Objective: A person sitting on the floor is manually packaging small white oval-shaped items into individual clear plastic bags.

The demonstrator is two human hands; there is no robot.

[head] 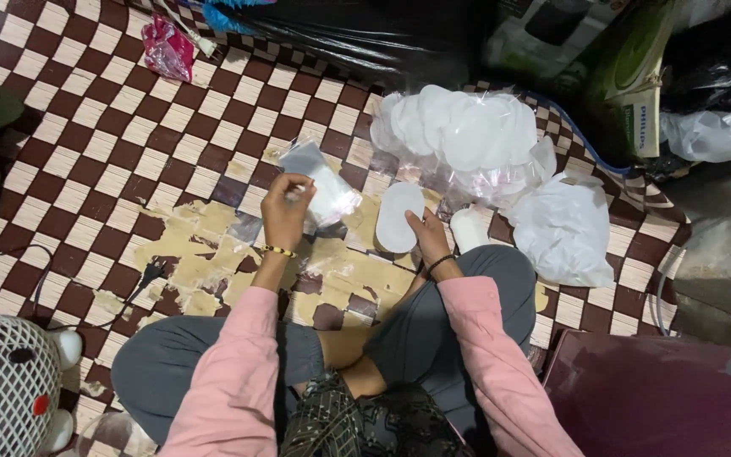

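What the left hand (287,211) pinches is hard to read: a clear plastic packet (321,190) with something white inside, fingers closed on its near edge. Just right of it, the right hand (427,233) grips a white oval pad (398,217) by its lower edge, long axis pointing away from the person. Beyond the pad lies a heap of white pads (458,131) in clear wrap. A pink packet (167,49) lies far left of the heap, on the checkered mat (112,144).

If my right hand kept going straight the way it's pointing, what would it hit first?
Your right hand already holds a white oval pad; beyond that, likely the pile of white pads in clear plastic, though depth is unclear.
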